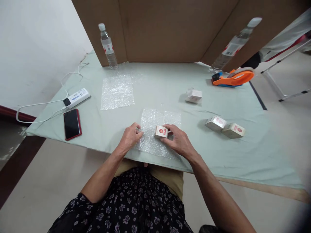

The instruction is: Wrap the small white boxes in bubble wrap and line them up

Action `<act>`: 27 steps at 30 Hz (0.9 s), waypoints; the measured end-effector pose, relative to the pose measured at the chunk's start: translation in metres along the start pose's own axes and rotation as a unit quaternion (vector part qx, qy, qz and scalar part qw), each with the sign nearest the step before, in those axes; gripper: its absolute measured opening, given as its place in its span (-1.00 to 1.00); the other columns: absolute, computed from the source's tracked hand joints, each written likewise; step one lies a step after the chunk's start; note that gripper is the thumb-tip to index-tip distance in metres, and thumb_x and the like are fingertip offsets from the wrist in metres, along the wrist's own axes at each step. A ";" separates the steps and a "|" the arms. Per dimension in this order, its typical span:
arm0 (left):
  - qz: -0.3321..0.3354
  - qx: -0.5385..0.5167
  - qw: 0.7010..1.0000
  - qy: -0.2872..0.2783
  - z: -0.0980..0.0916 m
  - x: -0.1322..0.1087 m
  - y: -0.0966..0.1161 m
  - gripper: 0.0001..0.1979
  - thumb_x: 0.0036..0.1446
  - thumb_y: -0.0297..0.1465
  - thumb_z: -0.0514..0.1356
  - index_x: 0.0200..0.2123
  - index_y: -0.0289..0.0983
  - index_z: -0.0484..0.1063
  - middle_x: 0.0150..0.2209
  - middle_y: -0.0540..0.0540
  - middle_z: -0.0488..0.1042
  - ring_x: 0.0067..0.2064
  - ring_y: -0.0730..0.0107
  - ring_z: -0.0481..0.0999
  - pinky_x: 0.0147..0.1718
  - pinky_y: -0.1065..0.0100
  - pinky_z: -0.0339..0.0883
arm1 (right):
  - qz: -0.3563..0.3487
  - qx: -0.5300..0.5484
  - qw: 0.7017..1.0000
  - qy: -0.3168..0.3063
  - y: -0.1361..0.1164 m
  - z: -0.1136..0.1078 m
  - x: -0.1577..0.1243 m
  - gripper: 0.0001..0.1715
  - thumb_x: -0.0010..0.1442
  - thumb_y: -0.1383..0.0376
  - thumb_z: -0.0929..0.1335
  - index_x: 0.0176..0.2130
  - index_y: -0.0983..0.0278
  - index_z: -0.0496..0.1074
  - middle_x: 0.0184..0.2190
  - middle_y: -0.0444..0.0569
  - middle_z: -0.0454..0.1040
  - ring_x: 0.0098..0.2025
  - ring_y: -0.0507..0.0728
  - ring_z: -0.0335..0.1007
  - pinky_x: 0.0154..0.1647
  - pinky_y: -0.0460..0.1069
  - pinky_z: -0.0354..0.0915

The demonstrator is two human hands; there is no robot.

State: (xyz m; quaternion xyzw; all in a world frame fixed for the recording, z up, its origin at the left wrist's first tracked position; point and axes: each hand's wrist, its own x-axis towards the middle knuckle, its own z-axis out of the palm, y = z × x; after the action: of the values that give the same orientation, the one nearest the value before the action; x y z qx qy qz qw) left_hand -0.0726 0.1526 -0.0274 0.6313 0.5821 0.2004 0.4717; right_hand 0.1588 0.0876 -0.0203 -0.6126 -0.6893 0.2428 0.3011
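Observation:
A small white box with a red label (161,131) is in my right hand (179,139), gripped at its right end between thumb and fingers. The box is over a sheet of bubble wrap (152,147) at the table's front edge. My left hand (131,137) has curled fingers at the left edge of that sheet and appears to pinch it; the fingertips hide the exact contact. To the right stand two similar small boxes, one white (215,123) and one beige (233,130), touching at a corner. Farther back lies a box wrapped in bubble wrap (194,96).
Another bubble wrap sheet (117,92) lies back left. An orange tape dispenser (234,77) sits at the right. Water bottles stand left (108,47) and right (232,47) before a cardboard screen (165,30). A phone (72,124) and a cabled power bank (77,97) lie left.

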 end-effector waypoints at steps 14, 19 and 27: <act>0.288 0.232 0.927 0.054 -0.004 -0.052 0.003 -0.55 0.13 -0.47 0.19 0.12 -0.27 0.36 0.00 -0.26 0.45 0.07 -0.01 0.41 0.03 0.02 0.32 | -0.022 -0.025 0.999 -0.023 0.007 0.007 0.000 -0.51 0.13 0.23 0.41 0.07 0.19 0.37 0.00 0.07 0.51 0.00 0.28 0.46 0.03 0.23 0.39; 0.406 0.339 0.846 -0.069 0.008 -0.065 0.001 -0.63 0.08 -0.58 0.17 -0.01 -0.29 0.43 0.15 -0.32 0.38 0.27 -0.13 0.25 0.21 -0.12 0.15 | -0.035 -0.035 0.999 -0.014 0.010 0.011 -0.002 -0.51 0.14 0.23 0.40 0.07 0.18 0.36 0.00 0.07 0.52 0.01 0.28 0.46 0.03 0.24 0.39; 0.429 0.253 0.867 0.010 0.022 -0.043 0.003 -0.89 0.13 -0.52 0.17 -0.31 -0.26 0.48 0.01 -0.24 0.50 0.11 0.01 0.43 0.08 -0.02 0.32 | -0.038 -0.030 0.999 -0.019 0.011 0.010 -0.001 -0.47 0.15 0.20 0.41 0.11 0.15 0.37 0.06 0.08 0.50 0.08 0.30 0.44 0.10 0.27 0.37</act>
State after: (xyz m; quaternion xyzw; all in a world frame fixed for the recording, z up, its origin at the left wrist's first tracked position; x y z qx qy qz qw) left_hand -0.0637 0.1048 -0.0231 0.9144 0.2896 0.2352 0.1572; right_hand 0.1592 0.0882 -0.0351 -0.5902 -0.7244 0.2222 0.2785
